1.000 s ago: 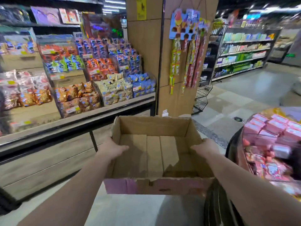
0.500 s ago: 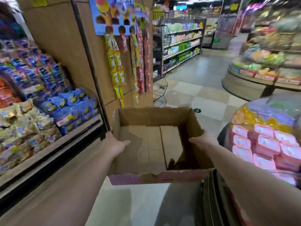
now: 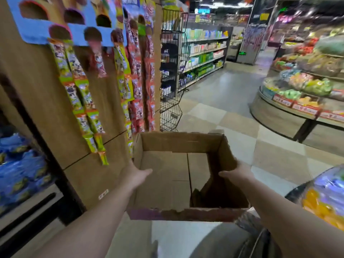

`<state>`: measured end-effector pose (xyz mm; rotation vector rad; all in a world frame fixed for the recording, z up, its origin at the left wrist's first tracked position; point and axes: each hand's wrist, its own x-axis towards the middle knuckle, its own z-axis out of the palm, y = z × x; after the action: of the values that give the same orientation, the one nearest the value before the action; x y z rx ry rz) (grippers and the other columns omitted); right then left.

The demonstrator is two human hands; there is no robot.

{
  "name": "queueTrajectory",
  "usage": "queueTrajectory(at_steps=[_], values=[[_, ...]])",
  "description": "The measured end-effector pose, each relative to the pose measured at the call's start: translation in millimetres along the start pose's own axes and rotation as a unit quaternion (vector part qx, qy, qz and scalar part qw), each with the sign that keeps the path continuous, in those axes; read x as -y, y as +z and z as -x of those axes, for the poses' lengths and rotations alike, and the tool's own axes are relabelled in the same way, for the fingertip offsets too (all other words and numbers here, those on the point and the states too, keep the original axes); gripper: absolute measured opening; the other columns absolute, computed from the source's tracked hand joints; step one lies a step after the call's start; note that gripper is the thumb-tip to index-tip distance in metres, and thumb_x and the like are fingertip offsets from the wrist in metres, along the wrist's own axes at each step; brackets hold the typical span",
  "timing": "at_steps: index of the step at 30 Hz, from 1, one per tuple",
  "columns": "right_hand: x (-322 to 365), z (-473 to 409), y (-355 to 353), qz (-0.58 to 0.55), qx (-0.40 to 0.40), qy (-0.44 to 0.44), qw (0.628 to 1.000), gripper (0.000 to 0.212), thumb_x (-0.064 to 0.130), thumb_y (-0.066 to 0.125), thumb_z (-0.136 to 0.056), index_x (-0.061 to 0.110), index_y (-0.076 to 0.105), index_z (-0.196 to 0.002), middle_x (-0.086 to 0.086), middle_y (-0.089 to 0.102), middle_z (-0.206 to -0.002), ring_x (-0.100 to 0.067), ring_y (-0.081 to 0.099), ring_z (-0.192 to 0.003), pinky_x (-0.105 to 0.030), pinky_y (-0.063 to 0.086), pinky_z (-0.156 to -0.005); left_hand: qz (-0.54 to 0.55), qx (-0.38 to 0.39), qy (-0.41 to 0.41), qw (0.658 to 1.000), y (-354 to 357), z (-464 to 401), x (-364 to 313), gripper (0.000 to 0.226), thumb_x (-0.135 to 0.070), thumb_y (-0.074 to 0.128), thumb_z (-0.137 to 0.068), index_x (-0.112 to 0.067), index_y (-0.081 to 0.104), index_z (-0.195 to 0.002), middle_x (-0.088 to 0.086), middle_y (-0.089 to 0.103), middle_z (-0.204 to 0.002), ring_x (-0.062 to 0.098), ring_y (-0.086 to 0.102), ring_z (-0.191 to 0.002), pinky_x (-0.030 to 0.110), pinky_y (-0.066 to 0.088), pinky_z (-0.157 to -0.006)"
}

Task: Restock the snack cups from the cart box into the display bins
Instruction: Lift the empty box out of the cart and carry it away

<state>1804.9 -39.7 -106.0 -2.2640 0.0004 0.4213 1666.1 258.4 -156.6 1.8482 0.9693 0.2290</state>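
Observation:
An open brown cardboard box (image 3: 167, 179) with a pink front edge hangs in front of me, and nothing lies inside it. My left hand (image 3: 136, 175) grips its left wall, thumb over the rim. My right hand (image 3: 235, 173) grips the right wall the same way. A round display bin (image 3: 323, 202) with orange and blue wrapped snacks shows at the lower right edge, partly cut off. No snack cups are visible in the box.
A wooden pillar (image 3: 46, 101) hung with snack strips stands close on the left, a black wire rack (image 3: 172, 71) behind it. Blue snack bags (image 3: 20, 170) fill a shelf at far left. A curved produce stand (image 3: 301, 97) sits at right, tiled aisle floor (image 3: 223, 101) between.
The view has swung to the right with the box: the left snack shelf slid out of view and the aisle and curved stand came in. Both hands kept their grip on the box walls.

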Motion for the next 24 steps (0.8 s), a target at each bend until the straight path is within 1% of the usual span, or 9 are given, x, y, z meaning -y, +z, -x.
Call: queueTrajectory(at_steps=[1,3,5,7,11,16,20,22,24], values=[[6,-29,0,0.012,-0.008,0.001,1.0,0.075,0.024,0.078,-0.077,0.017,0.038,-0.141,-0.012,0.055,-0.127,-0.024,0.055,-0.098,-0.031,0.046,-0.078,0.007,0.002,0.0,1.0,14,-27,-7,0.112,-0.053,0.079,-0.053,-0.017,0.028,-0.146,0.011,0.049,-0.141,0.03,0.051,-0.123,0.044,0.043,-0.103],[20,-89,3,0.039,-0.022,0.005,0.999,0.073,0.029,0.078,-0.076,0.016,0.041,-0.138,-0.012,0.056,-0.124,-0.023,0.053,-0.093,-0.031,0.045,-0.077,0.014,0.005,-0.007,1.0,43,-83,-17,0.108,-0.046,0.08,-0.06,-0.015,0.025,-0.147,0.012,0.046,-0.142,0.031,0.05,-0.124,0.042,0.043,-0.103],[36,-152,7,0.051,-0.022,0.017,0.998,0.073,0.033,0.079,-0.074,0.018,0.043,-0.136,-0.009,0.058,-0.116,-0.021,0.055,-0.088,-0.031,0.049,-0.073,0.007,0.002,-0.016,1.0,69,-137,-34,0.105,-0.044,0.08,-0.068,-0.013,0.02,-0.149,0.014,0.041,-0.146,0.032,0.046,-0.128,0.04,0.04,-0.104],[53,-210,10,0.049,-0.013,0.033,0.998,0.074,0.033,0.08,-0.072,0.021,0.043,-0.135,-0.005,0.058,-0.111,-0.022,0.058,-0.089,-0.032,0.051,-0.071,-0.012,0.0,-0.026,1.0,96,-192,-52,0.106,-0.043,0.079,-0.071,-0.011,0.016,-0.15,0.015,0.036,-0.149,0.033,0.041,-0.132,0.039,0.038,-0.106],[88,-310,-3,0.073,-0.014,0.061,0.995,0.073,0.035,0.079,-0.073,0.023,0.042,-0.134,-0.005,0.058,-0.113,-0.026,0.06,-0.098,-0.042,0.054,-0.086,-0.005,0.02,-0.047,0.999,144,-278,-96,0.104,-0.042,0.078,-0.072,-0.011,0.017,-0.15,0.013,0.036,-0.149,0.032,0.042,-0.132,0.039,0.038,-0.105],[114,-415,-14,0.098,0.003,0.07,0.993,0.072,0.031,0.079,-0.074,0.02,0.042,-0.134,-0.006,0.057,-0.11,-0.026,0.059,-0.097,-0.042,0.053,-0.089,-0.011,0.035,-0.074,0.997,186,-354,-134,0.113,-0.044,0.078,-0.073,-0.013,0.004,-0.153,0.011,0.023,-0.156,0.032,0.032,-0.139,0.041,0.032,-0.111],[119,-514,-3,0.114,0.033,0.066,0.991,0.078,0.028,0.082,-0.07,0.019,0.04,-0.135,-0.008,0.058,-0.111,-0.03,0.061,-0.101,-0.048,0.052,-0.093,-0.012,0.026,-0.114,0.993,223,-405,-144,0.116,-0.047,0.08,-0.068,-0.014,0.008,-0.152,0.012,0.03,-0.153,0.032,0.037,-0.136,0.041,0.035,-0.11],[114,-570,7,0.143,0.064,0.066,0.986,0.081,0.031,0.082,-0.066,0.018,0.039,-0.134,-0.009,0.06,-0.111,-0.031,0.061,-0.1,-0.048,0.053,-0.091,-0.007,0.016,-0.154,0.988,247,-427,-141,0.118,-0.051,0.081,-0.064,-0.018,0.01,-0.151,0.011,0.036,-0.15,0.033,0.042,-0.132,0.043,0.039,-0.108],[108,-625,18,0.175,0.105,0.05,0.978,0.077,0.032,0.082,-0.063,0.018,0.043,-0.128,-0.007,0.062,-0.106,-0.028,0.062,-0.095,-0.045,0.054,-0.087,-0.007,0.007,-0.206,0.978,276,-446,-136,0.116,-0.053,0.08,-0.065,-0.018,0.01,-0.151,0.01,0.037,-0.15,0.033,0.042,-0.131,0.043,0.04,-0.106]])
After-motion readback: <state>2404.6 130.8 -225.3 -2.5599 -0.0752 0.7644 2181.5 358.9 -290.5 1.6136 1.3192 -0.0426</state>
